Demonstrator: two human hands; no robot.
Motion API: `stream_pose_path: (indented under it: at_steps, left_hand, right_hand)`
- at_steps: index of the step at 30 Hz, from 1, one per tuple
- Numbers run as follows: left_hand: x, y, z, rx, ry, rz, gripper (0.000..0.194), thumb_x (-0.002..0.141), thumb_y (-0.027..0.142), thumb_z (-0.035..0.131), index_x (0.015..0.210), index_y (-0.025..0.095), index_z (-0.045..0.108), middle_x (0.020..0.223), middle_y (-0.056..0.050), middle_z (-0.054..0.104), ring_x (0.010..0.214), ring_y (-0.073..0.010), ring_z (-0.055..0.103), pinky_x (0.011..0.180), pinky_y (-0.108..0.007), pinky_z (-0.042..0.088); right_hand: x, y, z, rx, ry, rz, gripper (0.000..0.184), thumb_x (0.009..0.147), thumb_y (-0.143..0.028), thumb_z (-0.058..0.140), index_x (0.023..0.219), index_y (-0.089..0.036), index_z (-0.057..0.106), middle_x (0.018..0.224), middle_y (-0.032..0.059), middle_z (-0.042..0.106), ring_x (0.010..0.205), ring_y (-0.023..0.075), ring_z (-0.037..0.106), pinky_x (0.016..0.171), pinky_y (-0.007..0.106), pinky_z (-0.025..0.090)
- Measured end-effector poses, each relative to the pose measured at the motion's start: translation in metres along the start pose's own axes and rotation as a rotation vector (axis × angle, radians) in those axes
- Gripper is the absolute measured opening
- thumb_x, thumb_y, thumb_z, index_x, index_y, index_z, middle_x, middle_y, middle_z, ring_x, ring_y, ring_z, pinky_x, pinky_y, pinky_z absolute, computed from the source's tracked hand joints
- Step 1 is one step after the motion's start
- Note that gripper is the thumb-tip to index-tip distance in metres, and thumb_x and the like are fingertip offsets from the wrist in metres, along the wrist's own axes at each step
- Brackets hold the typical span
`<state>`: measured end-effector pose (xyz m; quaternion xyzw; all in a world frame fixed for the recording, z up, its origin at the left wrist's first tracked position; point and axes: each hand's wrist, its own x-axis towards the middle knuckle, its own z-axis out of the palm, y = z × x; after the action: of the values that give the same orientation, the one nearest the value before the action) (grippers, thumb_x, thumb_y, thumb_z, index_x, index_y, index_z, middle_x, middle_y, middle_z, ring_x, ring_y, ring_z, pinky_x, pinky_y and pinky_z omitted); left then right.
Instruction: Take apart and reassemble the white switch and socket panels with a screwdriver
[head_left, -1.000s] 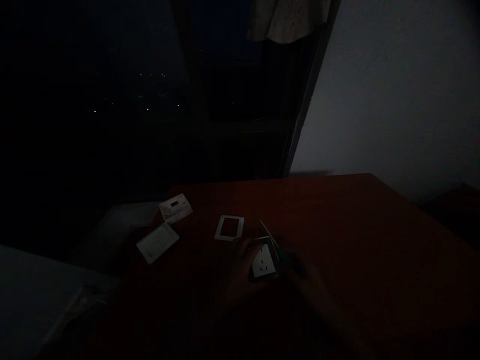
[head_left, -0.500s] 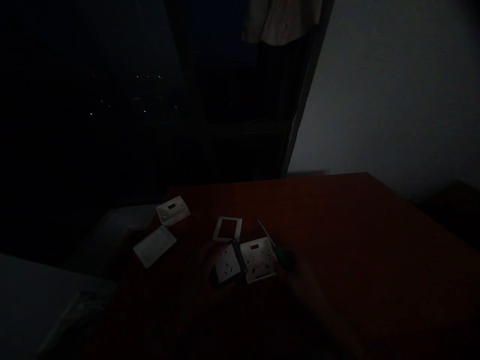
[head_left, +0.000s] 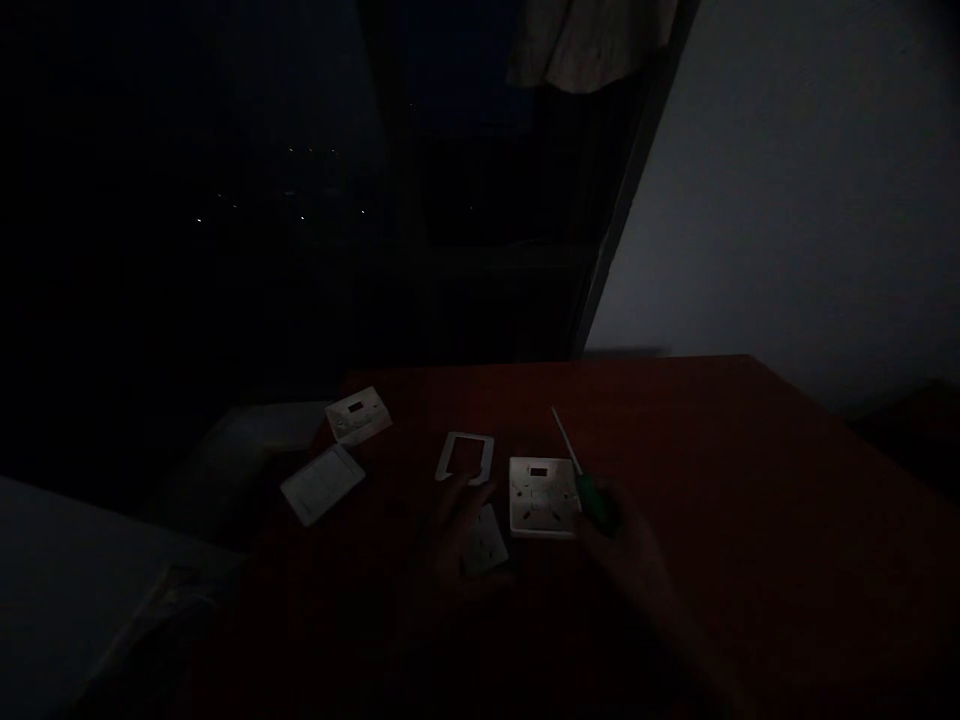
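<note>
The scene is very dark. My left hand lies over a white socket face plate on the red table, fingers curled round it. My right hand grips a screwdriver by its green handle, the thin shaft pointing up and away. Between the hands lies a white square socket base, flat on the table. A white empty frame lies just beyond my left fingers.
Two more white plates lie at the table's left edge: one far, one nearer. A pale surface sits lower left. A dark window and a grey wall stand behind. Cloth hangs at top.
The face plate came off the socket base: my left hand drew it left and toward me. My right hand lifted the screwdriver, its shaft now standing beside the base.
</note>
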<state>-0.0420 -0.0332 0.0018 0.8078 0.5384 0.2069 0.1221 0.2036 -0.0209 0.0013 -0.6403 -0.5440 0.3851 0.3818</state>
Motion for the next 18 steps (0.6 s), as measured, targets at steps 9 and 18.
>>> stream_pose_path:
  at_steps: [9, 18]
  left_hand:
    - [0.042, 0.027, -0.033, 0.127, -0.042, 0.161, 0.085, 0.068, 0.039, 0.078, 0.141, 0.030, 0.035, 0.143, -0.006, 0.041, 0.128, -0.0324, 0.038, 0.104, -0.048, 0.036]
    - [0.061, -0.089, -0.049, 0.295, 0.123, -0.096, 0.072, 0.074, 0.041, 0.071, 0.135, 0.021, 0.038, 0.131, -0.012, 0.051, 0.121, -0.0334, 0.046, 0.101, -0.049, 0.037]
  right_hand:
    - [-0.011, -0.036, 0.025, 0.091, -0.109, -0.185, 0.026, 0.076, -0.025, 0.054, 0.101, -0.021, 0.056, 0.087, 0.0021, 0.067, 0.077, 0.0171, 0.062, 0.068, 0.025, 0.049]
    - [-0.004, 0.006, 0.026, 0.073, -0.033, -0.085, 0.030, 0.078, -0.030, 0.053, 0.104, -0.017, 0.058, 0.086, 0.0048, 0.066, 0.073, 0.0188, 0.062, 0.068, 0.029, 0.050]
